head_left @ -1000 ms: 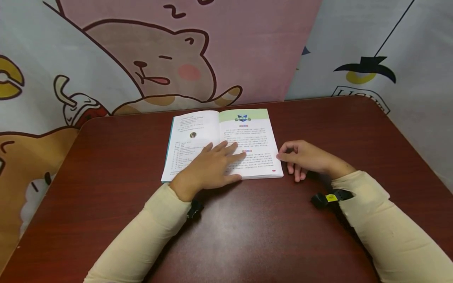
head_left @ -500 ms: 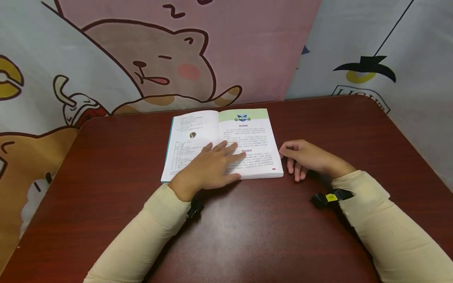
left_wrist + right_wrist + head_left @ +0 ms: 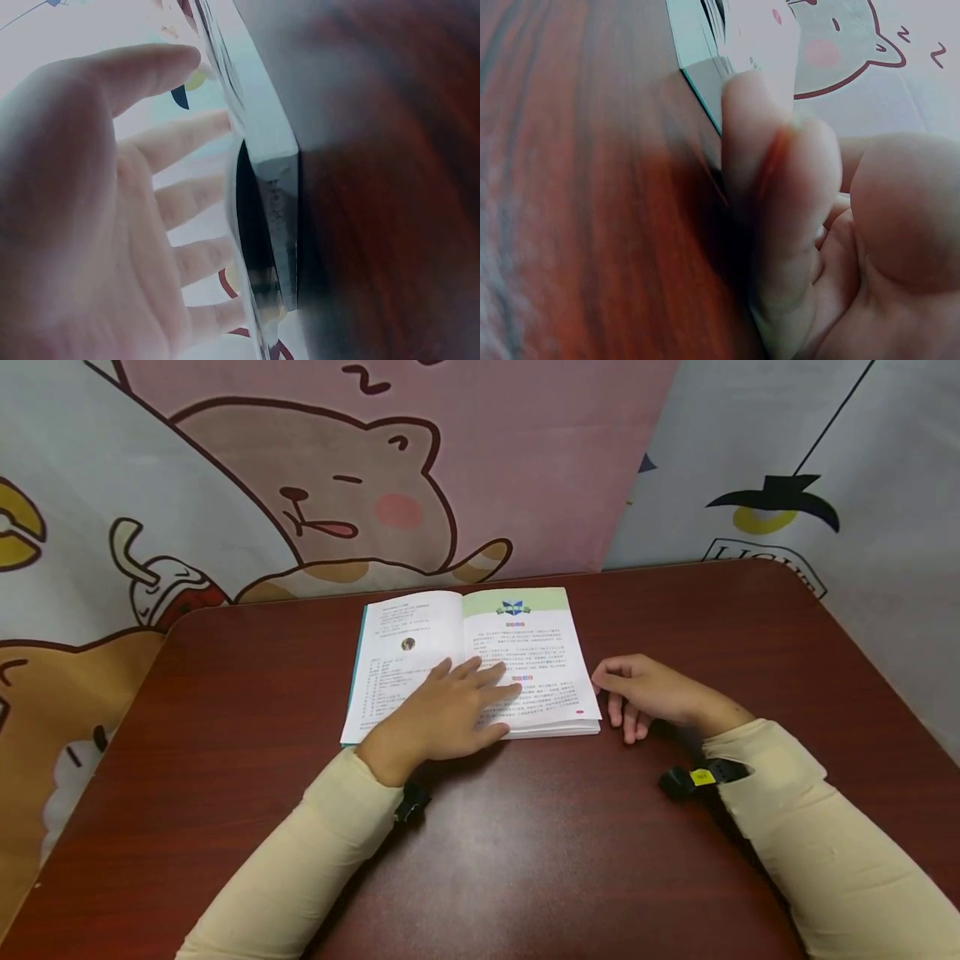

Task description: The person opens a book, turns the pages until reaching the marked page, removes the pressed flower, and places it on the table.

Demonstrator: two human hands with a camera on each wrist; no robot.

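An open book lies on the table, white printed pages up, with a blue-green cover edge at its left. My left hand rests across its lower middle, fingers spread, on both pages; the left wrist view shows the palm and a gap between the upper pages and the block beneath. At the right edge, my right hand has curled fingers and holds the edge of the right page, whose lower corner stands slightly raised. In the right wrist view, the fingers hide the exact contact.
The dark red-brown table extends around the book. Behind it hangs a cloth backdrop with cartoon animals. A black wrist strap with a yellow tag sits at the right wrist.
The right page's lower corner has risen a little off the pages below. My right thumb has drawn back slightly from the page to its edge. The left hand stays in place.
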